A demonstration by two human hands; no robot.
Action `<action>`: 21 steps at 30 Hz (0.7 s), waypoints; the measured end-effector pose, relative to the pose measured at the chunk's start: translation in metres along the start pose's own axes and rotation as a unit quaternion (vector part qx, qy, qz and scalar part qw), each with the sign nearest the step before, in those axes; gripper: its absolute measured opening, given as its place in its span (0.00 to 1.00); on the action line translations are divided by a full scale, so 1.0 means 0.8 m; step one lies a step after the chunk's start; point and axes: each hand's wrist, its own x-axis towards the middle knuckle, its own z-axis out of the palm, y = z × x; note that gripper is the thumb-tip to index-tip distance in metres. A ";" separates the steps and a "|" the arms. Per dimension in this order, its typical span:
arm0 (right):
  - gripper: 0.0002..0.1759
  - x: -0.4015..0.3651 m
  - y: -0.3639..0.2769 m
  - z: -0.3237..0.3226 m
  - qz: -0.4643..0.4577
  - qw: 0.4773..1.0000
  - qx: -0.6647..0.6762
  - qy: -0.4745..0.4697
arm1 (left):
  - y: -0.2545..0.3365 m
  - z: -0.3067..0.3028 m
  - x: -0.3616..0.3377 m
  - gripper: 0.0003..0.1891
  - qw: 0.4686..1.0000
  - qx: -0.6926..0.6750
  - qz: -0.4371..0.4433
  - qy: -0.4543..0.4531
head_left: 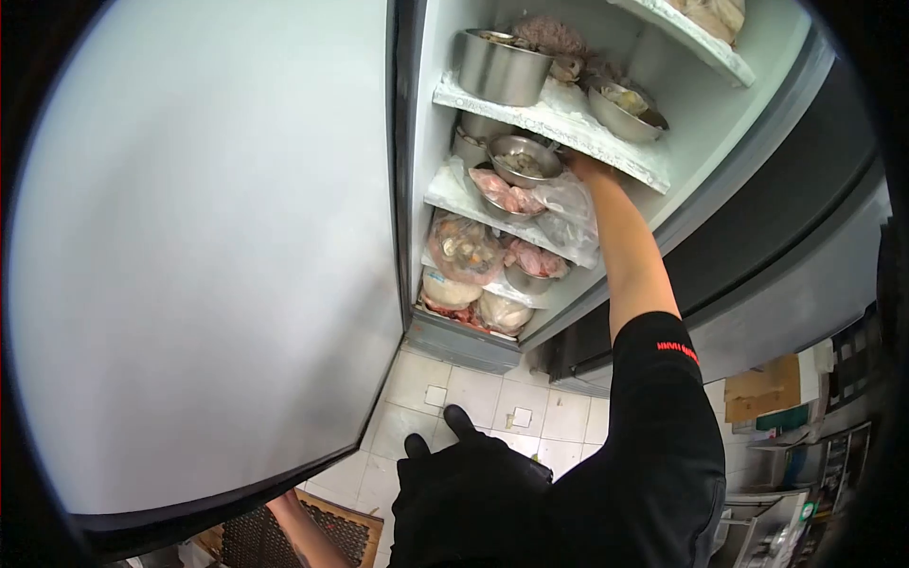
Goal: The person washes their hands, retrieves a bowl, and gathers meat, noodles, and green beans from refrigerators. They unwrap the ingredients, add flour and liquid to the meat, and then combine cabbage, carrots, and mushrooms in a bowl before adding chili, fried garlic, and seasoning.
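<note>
My right arm reaches into the open freezer, under its upper shelf (606,145). My right hand (579,161) is mostly hidden between that shelf and the bagged items, so its fingers do not show. Beside it stand a metal bowl (521,163) of food, a plastic bag (571,204) and a bag of pink meat (507,192). At the lower left, my left hand (282,500) is at the bottom edge of the large white door (218,256); its fingers are hidden behind that edge.
A steel pot (507,68) and a bowl (627,112) stand on the upper shelf. Bagged food (466,248) fills the lower shelves. Below lies a tiled floor (407,431); a dark mat (294,540) is at the lower left. Metal equipment stands at the right.
</note>
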 end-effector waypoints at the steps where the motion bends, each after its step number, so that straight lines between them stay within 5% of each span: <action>1: 0.32 0.000 -0.001 0.000 0.013 1.000 0.011 0.015 | -0.001 -0.003 -0.004 0.24 1.000 -0.001 -0.004 -0.006; 6: 0.34 -0.038 -0.043 -0.098 0.227 0.955 0.191 -0.001 | -0.008 -0.006 -0.036 0.24 0.999 0.004 -0.012 -0.035; 10: 0.34 -0.080 -0.014 -0.101 0.214 0.910 0.354 0.038 | -0.015 -0.011 -0.090 0.24 0.997 -0.011 -0.003 -0.079; 12: 0.34 -0.121 -0.042 -0.141 0.150 0.909 0.362 0.144 | -0.017 0.005 -0.118 0.24 1.000 0.015 -0.009 -0.011; 16: 0.35 -0.229 -0.081 -0.244 0.143 0.848 0.485 0.159 | -0.013 0.044 -0.211 0.20 0.999 0.021 0.033 0.005; 18: 0.34 -0.305 -0.084 -0.287 0.159 0.814 0.544 0.126 | -0.055 0.001 -0.205 0.16 0.996 -0.017 -0.038 -0.080; 20: 0.32 -0.381 -0.068 -0.338 0.180 0.693 0.698 0.003 | -0.080 -0.009 -0.226 0.11 0.993 -0.028 -0.056 -0.101; 21: 0.31 -0.418 -0.053 -0.360 0.175 0.676 0.712 -0.071 | -0.080 -0.009 -0.242 0.10 0.989 -0.016 -0.076 -0.123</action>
